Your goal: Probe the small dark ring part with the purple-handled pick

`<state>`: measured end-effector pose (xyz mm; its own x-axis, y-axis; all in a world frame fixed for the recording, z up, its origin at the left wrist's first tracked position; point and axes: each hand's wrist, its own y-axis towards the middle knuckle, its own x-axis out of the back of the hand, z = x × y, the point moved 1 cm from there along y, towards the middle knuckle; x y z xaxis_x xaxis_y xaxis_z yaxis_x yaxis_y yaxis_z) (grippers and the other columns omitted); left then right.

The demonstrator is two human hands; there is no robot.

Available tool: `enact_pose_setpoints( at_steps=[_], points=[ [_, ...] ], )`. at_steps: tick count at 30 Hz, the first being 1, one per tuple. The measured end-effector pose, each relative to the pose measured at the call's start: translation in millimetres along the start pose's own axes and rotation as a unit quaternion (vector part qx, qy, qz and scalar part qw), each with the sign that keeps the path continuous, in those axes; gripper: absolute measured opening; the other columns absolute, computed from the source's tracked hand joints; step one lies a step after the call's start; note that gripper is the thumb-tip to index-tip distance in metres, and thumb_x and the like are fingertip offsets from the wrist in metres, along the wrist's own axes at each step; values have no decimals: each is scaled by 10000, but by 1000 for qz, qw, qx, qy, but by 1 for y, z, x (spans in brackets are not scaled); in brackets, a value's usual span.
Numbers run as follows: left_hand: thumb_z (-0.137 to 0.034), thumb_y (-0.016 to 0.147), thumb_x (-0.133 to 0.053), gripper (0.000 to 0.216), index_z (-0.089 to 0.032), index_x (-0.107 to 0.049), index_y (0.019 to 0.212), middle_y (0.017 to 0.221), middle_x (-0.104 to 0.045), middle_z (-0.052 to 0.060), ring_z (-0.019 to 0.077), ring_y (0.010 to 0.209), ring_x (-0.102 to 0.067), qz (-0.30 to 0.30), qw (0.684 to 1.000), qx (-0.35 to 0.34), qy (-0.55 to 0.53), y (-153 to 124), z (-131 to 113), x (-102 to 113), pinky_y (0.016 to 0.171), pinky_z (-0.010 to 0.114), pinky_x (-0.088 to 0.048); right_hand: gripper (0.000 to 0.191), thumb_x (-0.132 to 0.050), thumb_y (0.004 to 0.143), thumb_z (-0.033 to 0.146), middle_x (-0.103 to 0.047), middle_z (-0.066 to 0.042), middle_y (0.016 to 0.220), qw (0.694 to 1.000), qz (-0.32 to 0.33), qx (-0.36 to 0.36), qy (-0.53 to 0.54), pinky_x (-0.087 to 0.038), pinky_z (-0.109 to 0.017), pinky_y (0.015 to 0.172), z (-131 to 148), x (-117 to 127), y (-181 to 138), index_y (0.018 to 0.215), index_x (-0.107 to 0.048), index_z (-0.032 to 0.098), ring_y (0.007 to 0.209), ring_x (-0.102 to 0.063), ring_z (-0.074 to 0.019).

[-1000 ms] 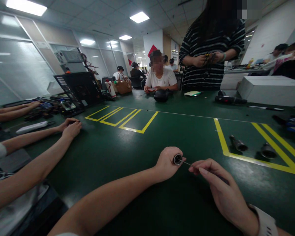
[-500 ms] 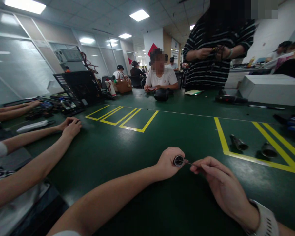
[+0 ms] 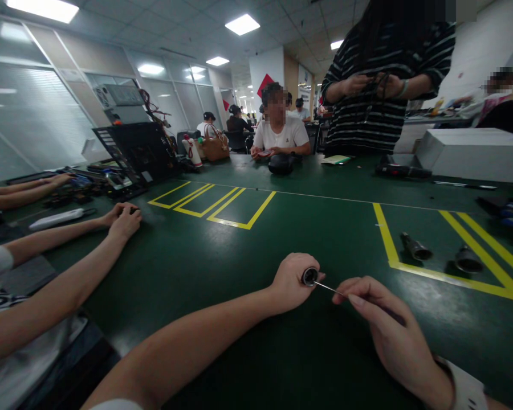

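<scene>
My left hand (image 3: 290,285) is closed around a dark metal cylindrical part (image 3: 310,277), whose round open end faces me. Between the thumb and fingers of my right hand (image 3: 389,324) is a thin metal rod (image 3: 327,287). The rod's far end reaches the rim of that opening; whether it goes inside I cannot tell. To the right, within yellow tape lines, lie a flared metal fitting (image 3: 418,249) and a wider metal fitting (image 3: 469,260). Most of the part in my left hand is hidden by my fingers.
Yellow tape (image 3: 250,221) marks boxes on the green table (image 3: 222,267). A co-worker's hands (image 3: 123,221) rest at the left. A white box (image 3: 474,154), a black case (image 3: 281,164) and a computer case (image 3: 132,151) stand farther back. Two people are across the table.
My right hand has moved slightly right and down, and more of the thin rod shows between it and the cylindrical part. My left hand stays nearly still.
</scene>
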<state>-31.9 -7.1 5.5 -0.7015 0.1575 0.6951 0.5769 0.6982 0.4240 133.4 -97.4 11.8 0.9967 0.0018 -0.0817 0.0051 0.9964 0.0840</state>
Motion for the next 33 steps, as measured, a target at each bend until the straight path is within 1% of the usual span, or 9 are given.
enact_pose_setpoints(
  at_steps=[7,13,17,20,22,25,28,30,33],
  points=[
    [-301,800,-595,223,-161,-496,658,655,-517,-16,101,603,-476,1,997,-8,-77,1,1,0,612,229,-402,126,-630,753,319,-668,-26,740,996,-23,-17,88,-444,-363,769,7,-5,4,685,-686,228,765,-600,-214],
    [-293,785,-614,225,-156,-499,649,644,-503,-23,93,587,-460,12,997,11,-72,1,1,-2,590,219,-396,125,-618,782,312,-655,-23,734,997,-18,20,68,-436,-345,746,3,-3,0,703,-678,235,769,-585,-211],
    [-286,780,-618,205,-156,-513,661,653,-518,-22,95,587,-469,14,998,20,-66,1,0,-2,589,220,-403,112,-592,820,306,-635,-20,810,997,-23,49,53,-441,-338,730,-2,1,-2,759,-664,248,780,-577,-206],
    [-270,774,-620,178,-159,-522,676,667,-531,-21,100,598,-482,15,998,27,-56,1,1,-2,592,221,-406,121,-543,860,302,-623,-31,866,998,-15,63,7,-446,-353,738,-3,3,-3,816,-646,256,829,-574,-222],
    [-256,770,-619,156,-162,-528,684,678,-545,-18,106,615,-496,18,999,24,-39,1,2,-3,608,226,-408,133,-514,879,293,-615,-38,887,994,-7,93,-53,-440,-362,749,-1,2,-5,831,-634,260,857,-569,-230],
    [-254,770,-616,139,-167,-536,697,679,-560,-18,114,633,-514,30,1000,8,-2,2,3,-4,647,245,-403,124,-514,874,266,-611,-46,888,977,-2,150,-155,-432,-370,746,7,-2,-8,830,-630,261,861,-566,-239],
    [-264,779,-610,142,-170,-536,703,659,-561,-31,112,626,-523,41,998,-21,31,2,2,-4,696,273,-382,111,-541,847,254,-621,-51,858,960,-4,175,-220,-432,-382,730,12,-6,-8,792,-637,256,837,-566,-249],
    [-269,791,-601,146,-170,-534,707,659,-565,-36,111,630,-531,45,998,-32,38,1,0,-3,715,282,-369,127,-552,833,274,-629,-53,828,961,-7,161,-223,-427,-388,721,13,-5,-7,745,-640,249,820,-565,-255],
    [-280,806,-591,148,-169,-535,725,685,-578,-33,114,661,-549,55,997,-38,30,1,0,-2,723,279,-365,174,-547,825,324,-641,-49,785,984,-4,76,-162,-414,-392,708,10,-1,-1,716,-655,241,790,-568,-256]
  ],
)
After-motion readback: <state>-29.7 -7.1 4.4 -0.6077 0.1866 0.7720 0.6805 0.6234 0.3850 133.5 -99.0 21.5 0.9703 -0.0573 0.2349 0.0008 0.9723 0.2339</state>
